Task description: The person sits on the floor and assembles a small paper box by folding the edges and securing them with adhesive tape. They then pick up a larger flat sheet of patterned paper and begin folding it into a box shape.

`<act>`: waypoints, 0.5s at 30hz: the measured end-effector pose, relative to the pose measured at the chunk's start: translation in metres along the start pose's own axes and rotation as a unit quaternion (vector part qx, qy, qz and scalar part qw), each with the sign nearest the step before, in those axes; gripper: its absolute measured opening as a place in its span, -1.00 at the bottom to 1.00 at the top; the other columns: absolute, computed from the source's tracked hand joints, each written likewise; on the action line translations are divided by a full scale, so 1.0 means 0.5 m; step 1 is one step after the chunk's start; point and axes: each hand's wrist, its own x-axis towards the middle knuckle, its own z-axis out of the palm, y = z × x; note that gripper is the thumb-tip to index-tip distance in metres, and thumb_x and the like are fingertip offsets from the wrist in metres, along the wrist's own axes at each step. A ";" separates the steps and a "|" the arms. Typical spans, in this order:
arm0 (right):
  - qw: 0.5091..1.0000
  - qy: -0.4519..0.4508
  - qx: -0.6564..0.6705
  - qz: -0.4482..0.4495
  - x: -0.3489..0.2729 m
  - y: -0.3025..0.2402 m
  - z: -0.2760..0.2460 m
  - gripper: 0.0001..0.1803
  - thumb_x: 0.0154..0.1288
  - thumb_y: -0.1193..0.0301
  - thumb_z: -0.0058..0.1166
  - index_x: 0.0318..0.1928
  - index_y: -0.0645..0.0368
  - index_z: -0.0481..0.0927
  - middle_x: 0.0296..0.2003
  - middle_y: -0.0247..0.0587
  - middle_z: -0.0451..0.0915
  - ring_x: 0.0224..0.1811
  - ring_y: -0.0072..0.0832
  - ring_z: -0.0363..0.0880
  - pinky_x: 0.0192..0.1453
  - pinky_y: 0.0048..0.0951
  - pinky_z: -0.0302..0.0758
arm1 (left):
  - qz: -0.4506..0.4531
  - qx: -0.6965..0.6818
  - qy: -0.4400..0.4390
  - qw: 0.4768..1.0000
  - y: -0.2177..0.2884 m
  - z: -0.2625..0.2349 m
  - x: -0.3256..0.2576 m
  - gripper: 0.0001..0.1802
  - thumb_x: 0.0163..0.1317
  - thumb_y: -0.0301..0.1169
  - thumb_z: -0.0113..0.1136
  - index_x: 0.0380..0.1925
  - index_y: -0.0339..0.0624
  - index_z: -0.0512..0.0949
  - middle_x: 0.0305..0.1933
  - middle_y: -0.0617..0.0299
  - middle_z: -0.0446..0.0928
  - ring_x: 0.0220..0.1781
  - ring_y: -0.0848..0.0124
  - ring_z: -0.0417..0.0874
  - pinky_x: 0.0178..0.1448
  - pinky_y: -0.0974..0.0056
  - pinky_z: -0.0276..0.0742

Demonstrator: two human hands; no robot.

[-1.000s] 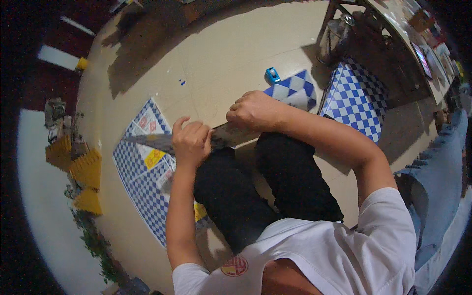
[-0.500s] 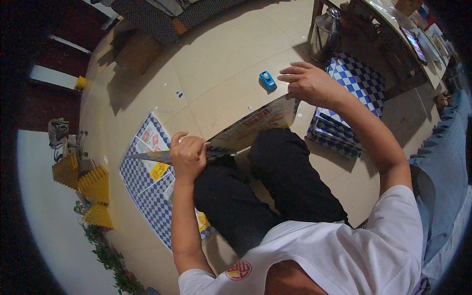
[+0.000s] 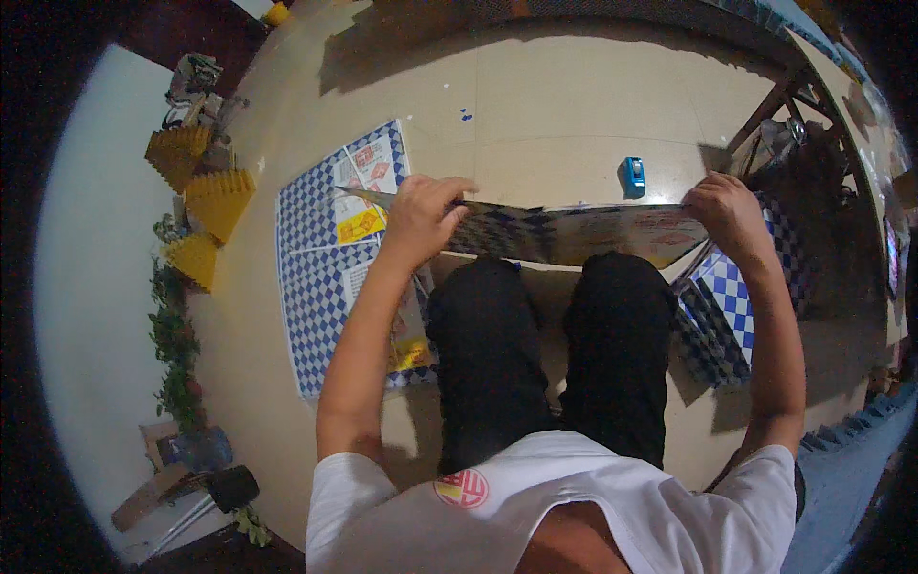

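Observation:
A wide printed sheet (image 3: 612, 235) with a dark checkered part stands on edge just beyond my knees, stretched between both hands. Closed around its left part is my left hand (image 3: 421, 218), and a pointed corner sticks out past that hand. My right hand (image 3: 729, 212) pinches the upper right end with bent fingers. On the floor at left lie flat blue-and-white checkered sheets (image 3: 320, 239) with red and yellow printing. Folded checkered pieces (image 3: 732, 304) are piled at right, partly behind my right forearm. A small blue tape dispenser (image 3: 633, 178) rests on the floor beyond the sheet.
Yellow ridged pieces (image 3: 218, 203) and a leafy plant (image 3: 174, 325) line the left wall. A table (image 3: 851, 143) with things on it stands at far right, a metal canister (image 3: 779, 143) near its legs. Small blue scraps (image 3: 467, 115) lie on the floor.
The view has turned, shifting the scene. My right hand, whose fingers were stretched out at the sheet's edge, is now bent around its end. The sheet now spans straight across my knees.

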 end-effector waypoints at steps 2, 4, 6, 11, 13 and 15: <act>0.997 -0.056 -0.034 0.034 -0.014 0.022 -0.017 -0.92 0.14 0.43 0.15 -0.38 0.10 0.69 -0.41 -0.17 0.67 -0.17 -0.18 0.66 0.01 -0.19 0.57 | -0.005 -0.013 -0.018 1.000 -0.004 0.008 0.000 -0.83 0.13 -0.35 0.35 -0.25 -0.05 0.68 -0.27 0.27 0.67 -0.18 0.17 0.61 0.02 0.11 0.43; 0.983 -0.137 -0.044 0.112 -0.014 0.018 -0.042 -0.93 0.14 0.50 0.22 -0.34 0.20 0.71 -0.35 -0.07 0.69 -0.14 -0.11 0.67 0.06 -0.17 0.58 | -0.032 -0.043 -0.023 0.998 0.019 0.029 0.012 -0.88 0.16 -0.34 0.33 -0.32 -0.09 0.67 -0.28 0.24 0.66 -0.17 0.14 0.61 0.01 0.11 0.44; 0.972 -0.181 -0.002 0.148 0.006 -0.023 -0.047 -0.84 0.24 0.46 0.22 -0.17 0.19 0.71 -0.23 -0.03 0.69 -0.10 -0.14 0.67 0.06 -0.18 0.58 | -0.028 -0.040 0.003 0.999 0.042 0.041 0.017 -0.87 0.19 -0.32 0.30 -0.35 -0.12 0.67 -0.30 0.19 0.65 -0.20 0.09 0.61 -0.02 0.09 0.45; 0.934 -0.103 0.328 0.100 0.090 -0.127 0.001 -0.79 0.37 0.37 0.19 -0.08 0.22 0.66 -0.19 -0.07 0.67 -0.13 -0.24 0.65 -0.06 -0.21 0.56 | -0.061 -0.048 0.017 0.997 0.069 0.065 0.042 -0.84 0.20 -0.30 0.27 -0.38 -0.14 0.67 -0.30 0.17 0.66 -0.26 0.06 0.61 -0.01 0.08 0.44; 0.927 -0.117 0.343 0.100 0.122 -0.159 0.011 -0.79 0.38 0.36 0.19 -0.12 0.24 0.64 -0.24 -0.08 0.65 -0.18 -0.26 0.63 -0.10 -0.23 0.53 | -0.073 -0.052 0.012 0.996 0.075 0.067 0.045 -0.83 0.20 -0.28 0.27 -0.38 -0.15 0.67 -0.30 0.16 0.66 -0.26 0.06 0.61 0.00 0.08 0.43; 0.936 -0.122 0.314 0.104 0.139 -0.170 0.022 -0.80 0.40 0.35 0.17 -0.15 0.26 0.63 -0.27 -0.07 0.63 -0.22 -0.27 0.61 -0.12 -0.24 0.51 | -0.081 -0.052 0.010 0.995 0.077 0.067 0.041 -0.82 0.22 -0.27 0.25 -0.38 -0.15 0.67 -0.30 0.15 0.66 -0.25 0.07 0.62 0.01 0.08 0.42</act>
